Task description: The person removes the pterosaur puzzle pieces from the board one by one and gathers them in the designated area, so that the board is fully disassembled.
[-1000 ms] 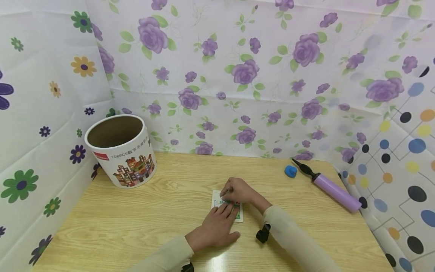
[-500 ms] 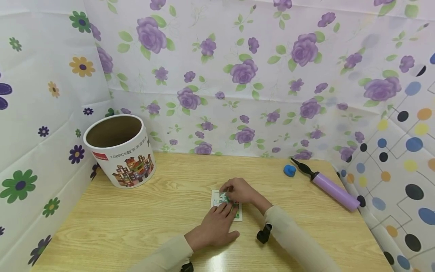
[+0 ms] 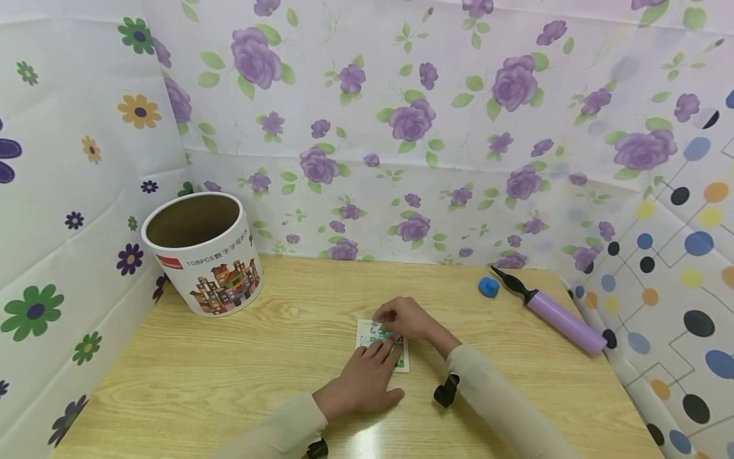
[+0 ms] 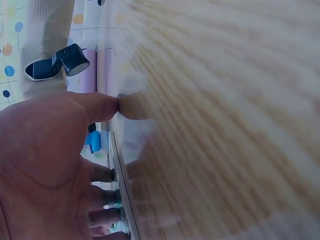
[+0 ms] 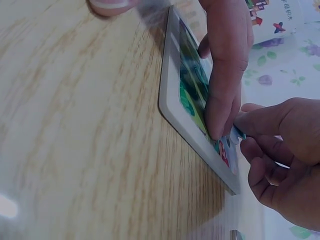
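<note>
A small jigsaw puzzle with a white frame (image 5: 172,95) and a green and blue picture lies flat on the table. My left hand (image 3: 367,386) rests across its near part with straight fingers pressing on the picture and the thumb spread out on the wood. At the far right of the puzzle, my right hand (image 3: 406,317) has its thumb and fingers bent together. In the right wrist view they pinch the edge of a teal puzzle piece (image 5: 238,132), right above the picture. Fingers hide much of the picture.
On the wooden table (image 3: 275,357), a white printed bucket (image 3: 220,280) stands at the back left. A blue toy (image 3: 489,287) and a purple hand pump (image 3: 564,320) lie at the back right. Patterned cloth walls (image 3: 355,191) border the table.
My right hand has shifted slightly back and its fingertips have moved off the puzzle's upper left, where a pale blue part of the picture now shows. My left hand stays put.
</note>
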The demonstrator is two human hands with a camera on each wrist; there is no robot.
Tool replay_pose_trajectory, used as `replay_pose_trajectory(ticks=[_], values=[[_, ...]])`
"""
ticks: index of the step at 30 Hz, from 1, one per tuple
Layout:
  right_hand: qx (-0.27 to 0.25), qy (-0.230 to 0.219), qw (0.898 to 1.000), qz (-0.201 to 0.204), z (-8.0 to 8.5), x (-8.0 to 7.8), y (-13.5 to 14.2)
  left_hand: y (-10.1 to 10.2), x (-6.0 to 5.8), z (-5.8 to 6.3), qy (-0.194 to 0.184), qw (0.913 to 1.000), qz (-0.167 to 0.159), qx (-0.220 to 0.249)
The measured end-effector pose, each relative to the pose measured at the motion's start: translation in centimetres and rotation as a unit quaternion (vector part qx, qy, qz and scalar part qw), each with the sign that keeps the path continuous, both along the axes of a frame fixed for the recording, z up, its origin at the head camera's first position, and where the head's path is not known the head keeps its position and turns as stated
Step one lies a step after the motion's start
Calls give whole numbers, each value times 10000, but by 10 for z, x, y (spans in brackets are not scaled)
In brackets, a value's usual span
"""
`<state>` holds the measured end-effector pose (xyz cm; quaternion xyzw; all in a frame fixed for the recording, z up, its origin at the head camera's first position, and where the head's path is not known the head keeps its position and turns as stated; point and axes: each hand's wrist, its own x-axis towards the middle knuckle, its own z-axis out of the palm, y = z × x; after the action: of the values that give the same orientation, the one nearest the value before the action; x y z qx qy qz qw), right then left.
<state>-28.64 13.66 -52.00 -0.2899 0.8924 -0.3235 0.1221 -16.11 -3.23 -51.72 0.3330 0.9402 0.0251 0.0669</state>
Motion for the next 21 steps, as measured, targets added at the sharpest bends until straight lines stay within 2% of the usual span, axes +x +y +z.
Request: replay_pose_trajectory(ticks=[12, 21], values=[[-87, 29, 9999, 117, 8, 4, 3, 0, -2, 3, -169, 9998, 10, 85], [-88, 196, 9998, -6, 13, 3, 23, 1, -1, 2, -179, 9998, 74, -41]])
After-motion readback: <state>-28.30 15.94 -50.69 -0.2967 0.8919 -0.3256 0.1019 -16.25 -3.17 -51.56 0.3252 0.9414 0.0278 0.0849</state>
